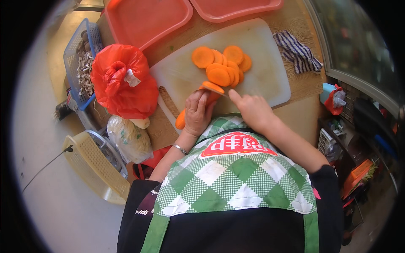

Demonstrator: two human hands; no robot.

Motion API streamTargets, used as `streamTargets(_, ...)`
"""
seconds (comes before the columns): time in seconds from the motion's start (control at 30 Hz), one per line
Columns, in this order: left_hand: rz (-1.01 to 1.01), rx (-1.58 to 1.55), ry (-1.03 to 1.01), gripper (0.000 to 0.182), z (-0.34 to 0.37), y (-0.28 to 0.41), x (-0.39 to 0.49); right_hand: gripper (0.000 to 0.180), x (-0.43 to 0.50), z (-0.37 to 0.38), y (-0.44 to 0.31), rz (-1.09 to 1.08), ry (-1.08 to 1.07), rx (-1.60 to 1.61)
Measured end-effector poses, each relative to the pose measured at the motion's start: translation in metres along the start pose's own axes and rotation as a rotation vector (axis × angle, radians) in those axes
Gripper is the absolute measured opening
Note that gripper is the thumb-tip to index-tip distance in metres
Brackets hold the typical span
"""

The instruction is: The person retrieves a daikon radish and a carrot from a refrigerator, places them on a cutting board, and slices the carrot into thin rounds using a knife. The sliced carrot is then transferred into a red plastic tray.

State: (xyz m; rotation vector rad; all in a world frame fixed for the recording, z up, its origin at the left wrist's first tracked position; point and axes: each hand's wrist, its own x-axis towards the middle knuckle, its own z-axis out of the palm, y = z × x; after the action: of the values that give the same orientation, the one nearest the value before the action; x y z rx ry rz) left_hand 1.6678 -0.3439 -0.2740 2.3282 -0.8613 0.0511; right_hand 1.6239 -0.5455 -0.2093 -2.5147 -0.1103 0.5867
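A white plastic cutting board (265, 57) lies on the wooden table, tilted to the view. My left hand (198, 110), a metal bracelet at its wrist, grips a carrot (181, 120) at the board's near edge. In my right hand (251, 107) is a knife (220, 92), seen almost edge-on; its handle is hidden by the fingers. The blade is at the carrot's far end, where a round slice (212, 86) stands against it. Several overlapping carrot slices (219, 77) lie just beyond on the board.
Red plastic trays (152, 23) stand at the back. A tied red bag (126, 85), a blue basket of mushrooms (70, 57) and a clear bag of pale food (128, 139) are on the left. A striped cloth (297, 52) lies right of the board, near a glass-panelled frame (364, 80).
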Motion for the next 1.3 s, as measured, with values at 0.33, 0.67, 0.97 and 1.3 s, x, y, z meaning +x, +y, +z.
streamTargets(0.33,-0.017,0.007,-0.027,0.041,0.004,-0.002,-0.002,0.026,-0.024,-0.013,-0.015,0.151,-0.129,0.005)
streamTargets(0.67,0.011,-0.028,0.006,0.043,0.005,-0.002,0.0,0.032,0.033,0.038,0.017,0.036,0.035,0.009)
streamTargets(0.97,-0.018,-0.011,0.001,0.041,0.005,-0.001,-0.003,0.027,-0.03,-0.017,-0.017,0.123,-0.092,0.002)
streamTargets(1.3,-0.029,-0.028,0.006,0.042,0.003,-0.006,0.002,0.027,-0.009,0.004,-0.01,0.062,0.013,0.033)
